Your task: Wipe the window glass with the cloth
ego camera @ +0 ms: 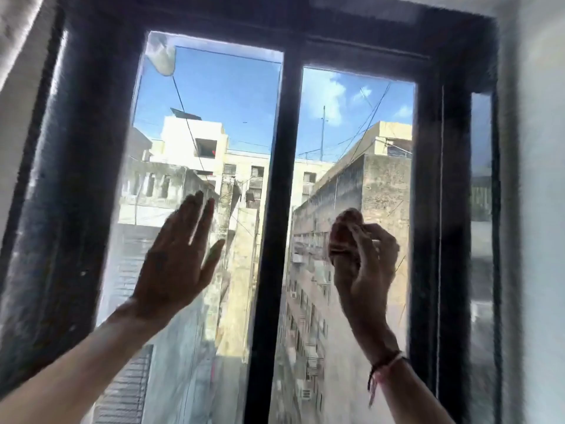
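Note:
A tall window with a dark frame (276, 185) fills the head view, its glass split into a left pane (211, 111) and a right pane (357, 123). My left hand (179, 258) lies flat against the left pane, fingers spread and pointing up, holding nothing. My right hand (365, 267) is raised at the right pane at about the same height, fingers closed around a bunched brownish cloth (345, 237) that is pressed to the glass. A red thread band circles my right wrist.
A pale curtain (18, 38) hangs at the upper left and a white wall (538, 209) borders the right. A narrow third glass strip (481, 209) sits at the far right. Buildings, cables and blue sky lie beyond the glass. A whitish smear (162, 56) marks the left pane's top corner.

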A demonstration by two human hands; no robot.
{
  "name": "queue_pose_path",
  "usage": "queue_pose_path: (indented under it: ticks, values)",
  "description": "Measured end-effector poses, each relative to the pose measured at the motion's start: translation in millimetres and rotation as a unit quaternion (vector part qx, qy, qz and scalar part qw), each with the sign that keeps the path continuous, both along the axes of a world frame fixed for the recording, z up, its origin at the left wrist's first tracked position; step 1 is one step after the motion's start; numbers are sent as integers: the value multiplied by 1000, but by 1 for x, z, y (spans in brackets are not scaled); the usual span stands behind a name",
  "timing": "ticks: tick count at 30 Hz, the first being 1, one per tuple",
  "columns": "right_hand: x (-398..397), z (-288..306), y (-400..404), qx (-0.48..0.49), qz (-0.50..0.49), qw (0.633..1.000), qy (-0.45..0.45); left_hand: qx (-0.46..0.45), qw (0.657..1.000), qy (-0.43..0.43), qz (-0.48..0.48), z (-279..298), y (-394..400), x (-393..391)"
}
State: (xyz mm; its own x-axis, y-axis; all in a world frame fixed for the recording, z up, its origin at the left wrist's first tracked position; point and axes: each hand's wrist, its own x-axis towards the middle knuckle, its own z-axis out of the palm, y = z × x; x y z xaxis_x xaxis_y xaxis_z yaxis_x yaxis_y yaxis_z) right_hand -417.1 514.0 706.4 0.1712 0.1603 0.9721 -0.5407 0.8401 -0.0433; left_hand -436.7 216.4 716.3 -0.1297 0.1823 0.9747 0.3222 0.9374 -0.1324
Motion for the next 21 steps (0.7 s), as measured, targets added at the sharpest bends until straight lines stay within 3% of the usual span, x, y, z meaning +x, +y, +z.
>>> queue_pose_path:
  ticks: [3,8,12,16,18,21]
  values:
    - [-12,21,73,-52,-29,997,-50,-33,999,16,-12,17,54,-11]
    - [-37,40,121,-33,-140,980,-135,-58,995,12,77,19,65,-44]
    - [-45,39,132,45,-185,975,-111,-53,992,54,97,17,66,-60]
    - [-64,31,98,-18,-145,987,-72,-49,993,58,89,14,69,-65]
    - [-78,18,47,41,-123,991,-31,-46,993,57,89,12,70,-67]
    - [-94,-8,-12,262,-91,960,21,-49,992,68,95,16,66,-69]
